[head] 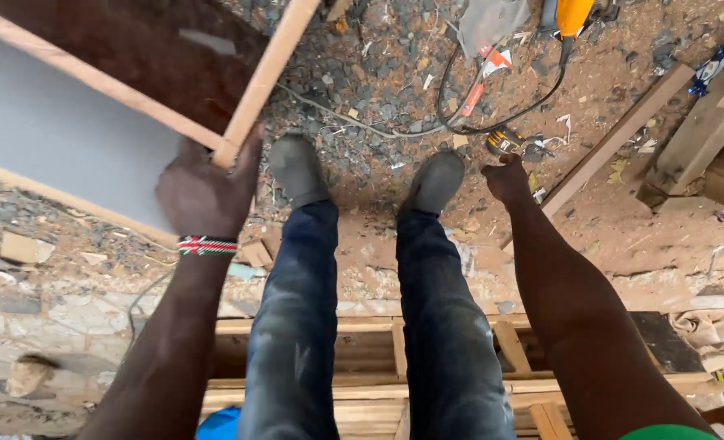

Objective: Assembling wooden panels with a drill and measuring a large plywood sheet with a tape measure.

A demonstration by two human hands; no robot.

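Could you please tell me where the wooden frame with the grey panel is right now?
In the head view, the wooden frame is at upper left, its corner held by the left hand, just left of the person's shoes.

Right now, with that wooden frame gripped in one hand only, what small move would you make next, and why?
Probably bring the right hand across to the wooden frame. Only the left hand grips it, at the corner where two slats meet, and the grey panel hangs out to one side. The right hand is closed and holds nothing visible, so it seems free to steady it.
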